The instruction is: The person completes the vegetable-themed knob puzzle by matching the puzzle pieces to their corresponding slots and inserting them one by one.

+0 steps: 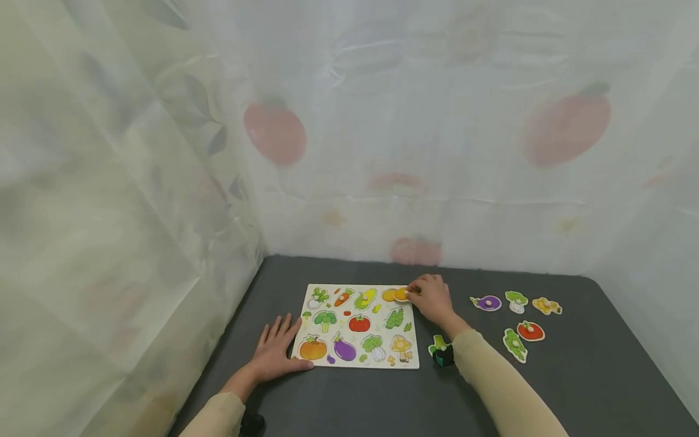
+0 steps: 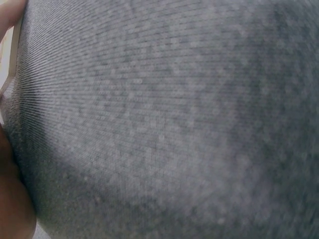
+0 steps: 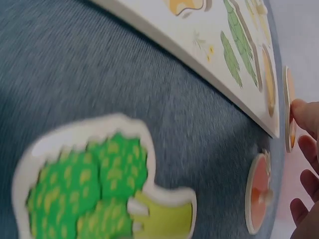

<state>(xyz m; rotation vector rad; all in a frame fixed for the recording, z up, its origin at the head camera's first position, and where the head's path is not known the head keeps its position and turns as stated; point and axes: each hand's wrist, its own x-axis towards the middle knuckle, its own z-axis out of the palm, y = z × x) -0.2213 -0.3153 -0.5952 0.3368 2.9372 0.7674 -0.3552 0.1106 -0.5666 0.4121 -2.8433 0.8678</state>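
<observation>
A white vegetable puzzle board (image 1: 361, 347) lies on the dark grey table. My left hand (image 1: 273, 352), fingers spread, rests at its left side, the thumb along the lower left corner. In the left wrist view, only bits of the left hand (image 2: 14, 199) and a sliver of board (image 2: 9, 57) show. With thumb and fingers, my right hand (image 1: 434, 300) pinches a round orange puzzle piece (image 1: 401, 295) over the board's upper right corner. The right wrist view shows that piece (image 3: 289, 109) tilted on edge, off the surface. Below it, another round orange piece (image 3: 256, 194) with a knob lies on the table.
A broccoli piece (image 1: 438, 343) lies right of the board, partly behind the right wrist's camera. Farther right lie an eggplant piece (image 1: 486, 303), a cabbage piece (image 1: 516, 301), a mushroom piece (image 1: 547, 306), a tomato piece (image 1: 531, 331) and a pea pod piece (image 1: 515, 345). Printed curtains hang around the table.
</observation>
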